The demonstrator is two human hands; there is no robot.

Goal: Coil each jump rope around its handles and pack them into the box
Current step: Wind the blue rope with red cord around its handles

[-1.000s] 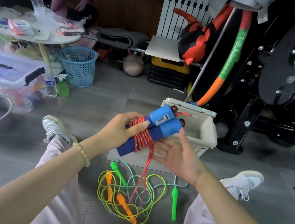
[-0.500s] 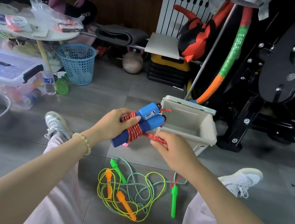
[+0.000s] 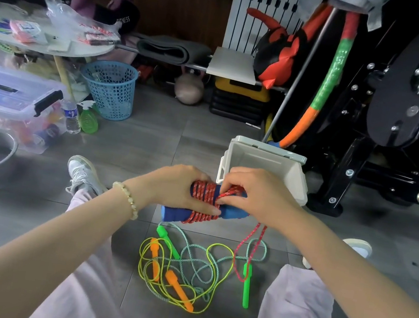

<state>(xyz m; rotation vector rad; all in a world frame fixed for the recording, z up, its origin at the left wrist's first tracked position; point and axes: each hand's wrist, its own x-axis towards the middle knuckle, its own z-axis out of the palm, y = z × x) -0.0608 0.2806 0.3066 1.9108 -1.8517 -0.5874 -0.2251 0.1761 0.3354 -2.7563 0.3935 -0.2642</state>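
- Down on the grey tiled floor (image 3: 149, 145), between a seated person's outstretched legs, a jump rope is partly coiled around its handles.
- The left hand (image 3: 175, 186) grips the two blue handles (image 3: 233, 213) side by side, fingers curled over the top and thumb lying along the wound turns.
- The red rope (image 3: 203, 197) sits in tight turns around the middle of the handles, with both blue ends showing past it.
- The right hand (image 3: 260, 196) pinches a strand of the red rope against the handles, fingertips bent down onto the coil.
- A loose length of that rope hangs from under the right hand and trails to the floor.
- The box (image 3: 267, 159), pale and open, stands on the floor just behind the hands; I cannot tell what lies inside.
- Two more ropes lie tangled together on the floor below the hands: a green-handled rope (image 3: 245, 291) and an orange-handled rope (image 3: 178, 289) with a yellow cord.
- A bead bracelet (image 3: 127, 197) circles the left wrist.
- Off to the left stand a blue basket (image 3: 111, 91), a clear storage bin (image 3: 4, 94) and a round bench (image 3: 90, 49) strewn with packets.
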